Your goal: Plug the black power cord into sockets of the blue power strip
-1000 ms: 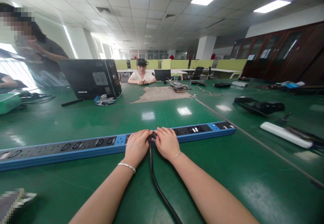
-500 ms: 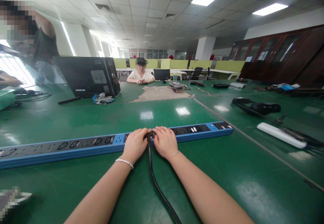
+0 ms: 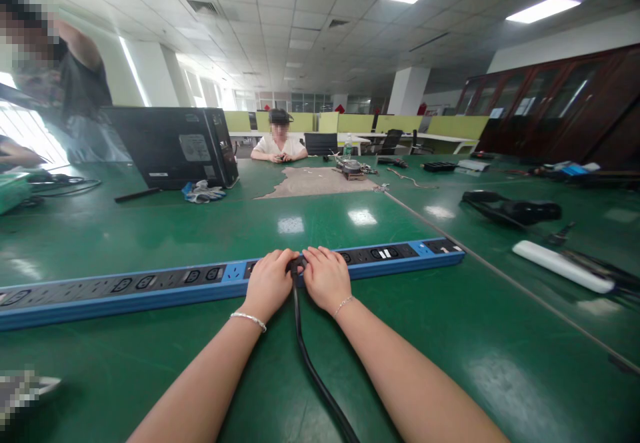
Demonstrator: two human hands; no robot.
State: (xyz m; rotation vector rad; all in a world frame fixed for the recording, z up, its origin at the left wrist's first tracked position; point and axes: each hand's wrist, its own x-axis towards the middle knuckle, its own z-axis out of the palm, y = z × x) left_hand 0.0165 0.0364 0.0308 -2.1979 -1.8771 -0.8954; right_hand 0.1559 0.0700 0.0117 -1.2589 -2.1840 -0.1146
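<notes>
A long blue power strip (image 3: 195, 296) with black socket panels lies across the green table in front of me. At its middle, my left hand (image 3: 270, 275) and my right hand (image 3: 326, 277) close in from both sides on a black plug (image 3: 295, 267). Fingers of both hands curl over the far side of the plug, and their tips are mostly hidden. From the plug, a thick black cable (image 3: 305, 356) runs down between my forearms toward the bottom edge. Whether the plug is fully seated in a socket cannot be seen.
Toward the back left stand a black computer case (image 3: 175, 146) and gloves (image 3: 204, 192). On the right lie a white bar-shaped object (image 3: 563, 266) and a black device (image 3: 515, 207). One person (image 3: 279, 143) sits opposite; another (image 3: 83, 89) stands at the left.
The view has shifted slightly. Both hands stay on the plug at the same part of the strip, with little visible movement.
</notes>
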